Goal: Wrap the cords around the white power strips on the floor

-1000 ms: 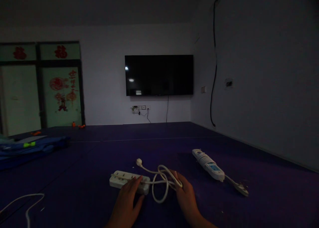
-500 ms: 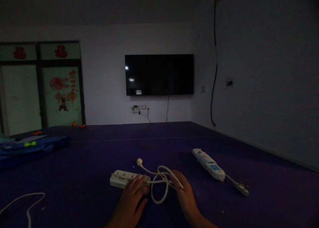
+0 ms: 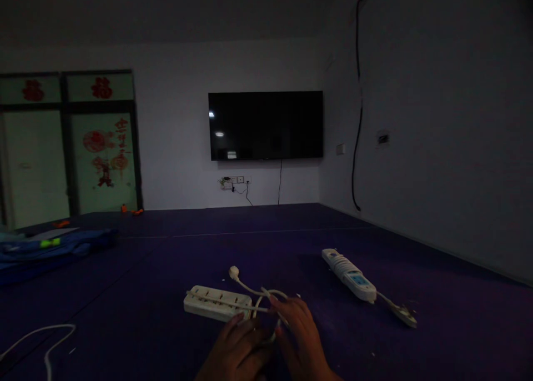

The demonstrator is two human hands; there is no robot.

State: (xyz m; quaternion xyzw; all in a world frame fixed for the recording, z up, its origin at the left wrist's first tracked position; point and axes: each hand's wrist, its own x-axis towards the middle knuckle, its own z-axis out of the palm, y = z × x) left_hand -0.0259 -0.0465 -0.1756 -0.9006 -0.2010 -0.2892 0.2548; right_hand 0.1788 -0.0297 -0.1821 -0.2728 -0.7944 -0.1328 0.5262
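Note:
A white power strip [image 3: 216, 303] lies on the purple surface just left of centre. Its cord [image 3: 272, 293] runs along the top of the strip and makes loose loops to the right, with the round plug [image 3: 234, 272] lying behind. My left hand [image 3: 239, 347] is in front of the strip's right end, fingers bent around the lower part of the loops. On the right side of the loops, my right hand [image 3: 300, 334] has its fingers and thumb closed on the cord. Both hands partly cover the loops, and the left fingertips are dark and hard to make out.
To the right lies another white power strip [image 3: 350, 275] wound with its own cord, its plug [image 3: 403, 316] trailing nearer. A white cable [image 3: 50, 331] is at the lower left. Blue cloth [image 3: 62, 247] lies farther left. A television [image 3: 266, 125] hangs on the far wall.
My left hand has slid off the strip, toward me and right, onto the loops. My right hand has moved slightly left and closed on the cord. The loops are drawn tighter together.

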